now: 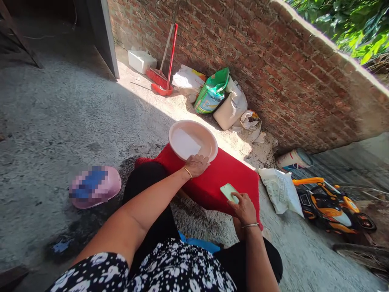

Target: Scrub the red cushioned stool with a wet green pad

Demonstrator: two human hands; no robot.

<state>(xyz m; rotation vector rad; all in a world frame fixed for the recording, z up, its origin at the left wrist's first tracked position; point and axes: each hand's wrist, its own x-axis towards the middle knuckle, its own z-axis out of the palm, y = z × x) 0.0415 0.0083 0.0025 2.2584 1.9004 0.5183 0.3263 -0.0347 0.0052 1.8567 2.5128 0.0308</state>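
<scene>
A pale pink basin [209,140] stands at the far left end of a red cloth [240,174] spread over a low surface. My left hand [197,165] grips the near rim of the basin, fingers over the edge. Inside the basin a bright patch of light shows; whether it holds water I cannot tell. My right hand [244,208] is closed on the near end of a pale green flat oblong thing [228,192] with rounded corners and a small dark spot at one corner. It is over the red cloth, its underside hidden.
On the wet floor to the left sits a pink tub [112,182], its contents blurred. Along the brick wall [243,44] are a red broom [158,77], a dustpan [161,90] and several sacks [212,91]. An orange-black toy vehicle [334,209] stands at right.
</scene>
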